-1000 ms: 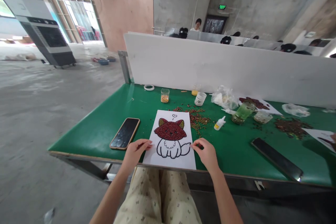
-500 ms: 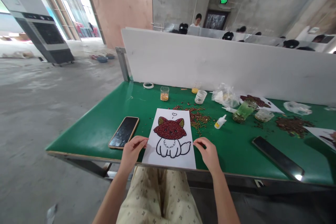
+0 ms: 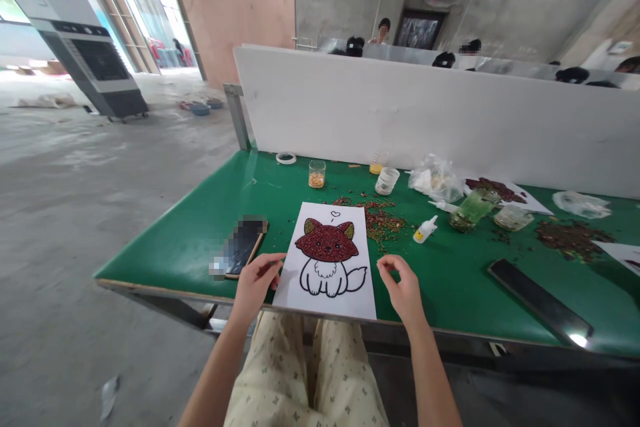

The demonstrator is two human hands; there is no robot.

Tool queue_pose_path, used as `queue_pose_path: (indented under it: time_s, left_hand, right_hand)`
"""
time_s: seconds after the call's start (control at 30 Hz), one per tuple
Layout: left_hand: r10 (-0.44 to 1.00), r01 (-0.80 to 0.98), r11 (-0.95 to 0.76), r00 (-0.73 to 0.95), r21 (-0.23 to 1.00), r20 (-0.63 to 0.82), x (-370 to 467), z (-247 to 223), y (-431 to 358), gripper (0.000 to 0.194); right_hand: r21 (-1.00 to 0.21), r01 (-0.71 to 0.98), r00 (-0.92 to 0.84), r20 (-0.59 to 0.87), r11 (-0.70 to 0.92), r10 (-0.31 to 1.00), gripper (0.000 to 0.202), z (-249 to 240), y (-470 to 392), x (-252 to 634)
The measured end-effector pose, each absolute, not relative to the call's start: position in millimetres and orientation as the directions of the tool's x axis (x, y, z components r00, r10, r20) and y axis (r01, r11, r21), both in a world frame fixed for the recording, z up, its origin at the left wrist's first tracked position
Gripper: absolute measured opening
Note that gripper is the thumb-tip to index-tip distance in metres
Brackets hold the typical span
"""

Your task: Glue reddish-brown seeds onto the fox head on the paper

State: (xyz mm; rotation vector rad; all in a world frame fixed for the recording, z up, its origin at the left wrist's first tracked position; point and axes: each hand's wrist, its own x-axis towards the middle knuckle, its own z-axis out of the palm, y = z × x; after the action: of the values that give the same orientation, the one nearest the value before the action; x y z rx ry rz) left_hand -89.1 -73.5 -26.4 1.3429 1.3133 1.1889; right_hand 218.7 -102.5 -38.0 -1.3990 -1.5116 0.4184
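A white paper sheet [image 3: 290,291] lies near the table's front edge with a cartoon fox on it. The fox's head [image 3: 327,243] is covered in dark red grains and its ears in green ones; its body and tail are bare black outline. My left hand [image 3: 255,280] is at the sheet's left edge, fingers loosely bent and a little apart; whether they touch the paper is unclear. Off the right edge, my right hand [image 3: 401,283] hovers with curved fingers and nothing visible in them. Loose red and green grains [image 3: 383,221] are scattered just behind the sheet.
Left of the sheet lies a phone [image 3: 249,243]. A glue bottle [image 3: 425,230], a jar of yellow kernels [image 3: 317,175], a tipped green jar [image 3: 474,209] and a dark phone-like device [image 3: 537,300] are on the green table [image 3: 175,240]. A white partition [image 3: 400,107] stands behind.
My right hand has come away from the sheet's right edge, moving slightly right. The left fingers have loosened at the left edge. The sheet stays in place on the table.
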Motion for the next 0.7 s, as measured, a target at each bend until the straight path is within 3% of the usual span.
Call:
queue_pose_path:
  time_s: [0.13,0.53,0.7]
  left_hand:
    - [0.999,0.139,-0.022,-0.033,0.990,0.027,-87.5,-25.6,-74.9,0.031]
    - [0.999,0.154,-0.053,0.004,0.987,0.053,-89.7,-29.5,-78.0,0.028]
    - [0.999,0.129,0.010,0.032,0.992,-0.015,-89.6,-25.7,-79.7,0.034]
  right_hand:
    - [-0.747,0.592,0.085,0.433,0.304,0.898,0.009,-33.9,-104.4,214.5]
    - [-0.744,0.597,0.074,0.424,0.301,0.903,0.006,-35.7,-104.2,214.7]
    - [-0.763,0.574,0.075,0.409,0.296,0.909,0.007,-34.9,-104.7,214.6]
